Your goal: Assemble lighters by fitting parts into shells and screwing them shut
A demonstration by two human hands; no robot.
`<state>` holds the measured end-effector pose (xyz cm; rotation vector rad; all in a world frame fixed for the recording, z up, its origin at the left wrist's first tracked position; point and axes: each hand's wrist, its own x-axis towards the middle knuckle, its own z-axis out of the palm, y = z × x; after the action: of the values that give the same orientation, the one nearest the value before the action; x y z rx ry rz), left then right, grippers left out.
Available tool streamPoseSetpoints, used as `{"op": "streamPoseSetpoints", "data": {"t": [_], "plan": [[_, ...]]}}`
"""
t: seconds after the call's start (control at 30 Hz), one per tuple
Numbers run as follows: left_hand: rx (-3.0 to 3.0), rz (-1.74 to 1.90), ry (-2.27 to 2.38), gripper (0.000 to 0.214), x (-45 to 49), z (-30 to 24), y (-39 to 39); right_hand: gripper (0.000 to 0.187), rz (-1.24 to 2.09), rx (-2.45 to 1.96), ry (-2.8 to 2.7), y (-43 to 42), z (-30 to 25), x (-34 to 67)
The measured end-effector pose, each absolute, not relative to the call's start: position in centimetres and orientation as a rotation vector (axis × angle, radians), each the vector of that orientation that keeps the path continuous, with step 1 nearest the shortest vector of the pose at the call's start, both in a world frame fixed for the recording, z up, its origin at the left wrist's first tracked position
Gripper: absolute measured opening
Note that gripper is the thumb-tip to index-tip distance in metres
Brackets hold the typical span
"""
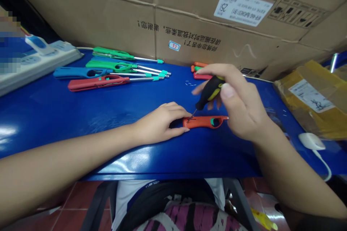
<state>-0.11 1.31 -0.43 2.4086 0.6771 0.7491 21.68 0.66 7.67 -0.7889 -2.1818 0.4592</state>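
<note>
An orange gas lighter (202, 122) lies flat on the blue table, its handle end to the left and a green trigger in its loop. My left hand (165, 122) pinches that handle end between thumb and fingers, pressing it to the tabletop. Above the lighter, my right hand (238, 101) grips a black and yellow screwdriver (210, 94) at a slant. Its thin tip meets the lighter's body near the handle end. Part of the lighter's nozzle side is hidden by my right hand.
Several green, blue and red lighters (99, 83) lie at the back left, near a white power strip (35, 63). More lighters (202, 77) and small white pins (190, 83) lie behind my right hand. A large cardboard box (108, 14) walls off the back; a taped package (311, 97) stands right.
</note>
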Motion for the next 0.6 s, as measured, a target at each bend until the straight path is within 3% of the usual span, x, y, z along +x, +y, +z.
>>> {"op": "streamPoseSetpoints", "data": {"t": [0.1, 0.27, 0.33, 0.47, 0.6], "plan": [[2.406, 0.741, 0.68, 0.028, -0.08, -0.39, 1.28, 0.039, 0.482, -0.76, -2.23, 0.77, 7.55, 21.82], [2.417, 0.753, 0.679, 0.031, -0.09, -0.39, 1.23, 0.02, -0.084, -0.731, -2.07, 0.88, 7.08, 21.53], [2.423, 0.763, 0.676, 0.029, -0.1, -0.35, 1.23, 0.021, -0.001, -0.758, -2.151, 0.68, 7.36, 21.54], [2.431, 0.754, 0.683, 0.028, -0.11, -0.42, 1.33, 0.04, 0.373, -0.737, -2.275, 0.43, 7.74, 21.66], [2.436, 0.737, 0.677, 0.031, -0.06, -0.61, 1.45, 0.02, 0.045, -0.741, -2.069, 0.62, 7.24, 21.41]]}}
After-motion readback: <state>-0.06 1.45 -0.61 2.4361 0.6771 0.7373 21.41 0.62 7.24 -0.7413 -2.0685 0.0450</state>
